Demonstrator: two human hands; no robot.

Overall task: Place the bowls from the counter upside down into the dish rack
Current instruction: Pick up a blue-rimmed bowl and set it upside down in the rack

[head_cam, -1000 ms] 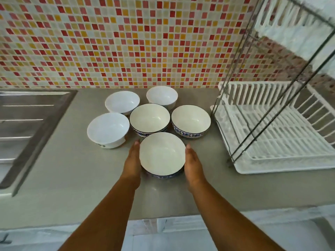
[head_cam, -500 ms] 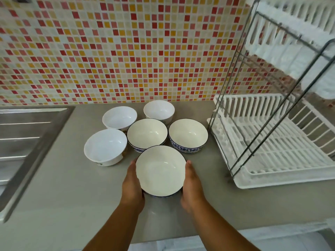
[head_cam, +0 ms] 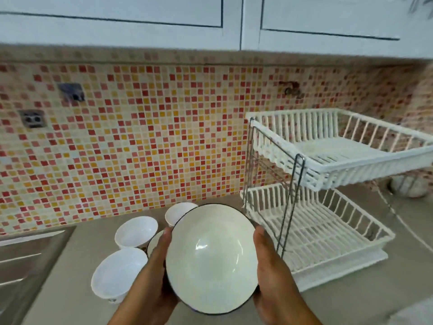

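Note:
I hold a white bowl with a dark rim (head_cam: 212,259) above the counter, its opening tilted toward me. My left hand (head_cam: 155,275) grips its left side and my right hand (head_cam: 271,270) its right side. Behind it on the grey counter (head_cam: 70,282) stand three plain white bowls: one near left (head_cam: 117,273), one further back (head_cam: 136,231), one at the back (head_cam: 178,212). A sliver of another bowl (head_cam: 153,242) shows beside my left hand. The white two-tier dish rack (head_cam: 316,231) stands to the right, both tiers bare.
A steel sink drainboard (head_cam: 21,266) lies at the left. The mosaic tile wall (head_cam: 140,148) with two sockets runs behind, with white cabinets (head_cam: 210,19) overhead. A round pale object (head_cam: 408,186) sits behind the rack at far right.
Both hands have lifted the dark-rimmed bowl off the counter and tilted it toward me. The view has swung upward, showing the rack's upper tier and the cabinets.

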